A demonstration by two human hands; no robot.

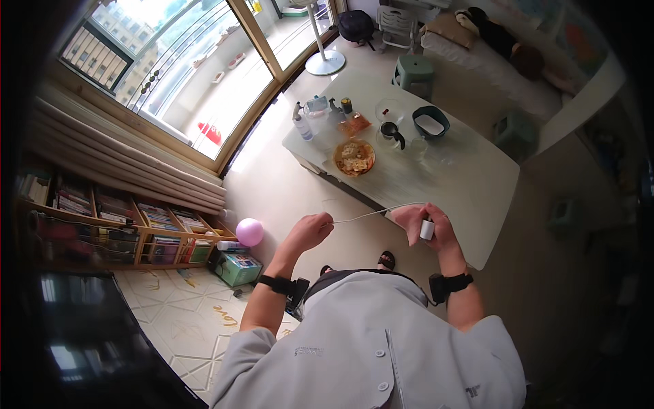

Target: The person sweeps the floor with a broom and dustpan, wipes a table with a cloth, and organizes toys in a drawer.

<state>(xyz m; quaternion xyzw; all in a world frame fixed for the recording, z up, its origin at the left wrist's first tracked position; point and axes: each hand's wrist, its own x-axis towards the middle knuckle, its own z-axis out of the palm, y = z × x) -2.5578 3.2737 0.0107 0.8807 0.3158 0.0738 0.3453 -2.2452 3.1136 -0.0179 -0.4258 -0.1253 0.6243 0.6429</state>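
Note:
My left hand (309, 231) pinches one end of a thin white cable (363, 216), held out over the floor. The cable runs across to my right hand (438, 227), which holds a white power adapter (427, 230) against its palm at the near edge of the table. A pink item (407, 220), perhaps cloth or thin plastic, hangs beside the adapter from the same hand; its kind I cannot tell. Whether the cable is plugged into the adapter is hidden by the fingers. Each wrist wears a black strap with a small box.
On the pale table (460, 189) stand a bowl of food (353, 158), a glass jug with black lid (391, 134), a spray bottle (302, 124) and a dark green basket (430, 122). A pink balloon (249, 232) and a bookshelf (143, 225) are at left. Green stools (413, 71) stand beyond.

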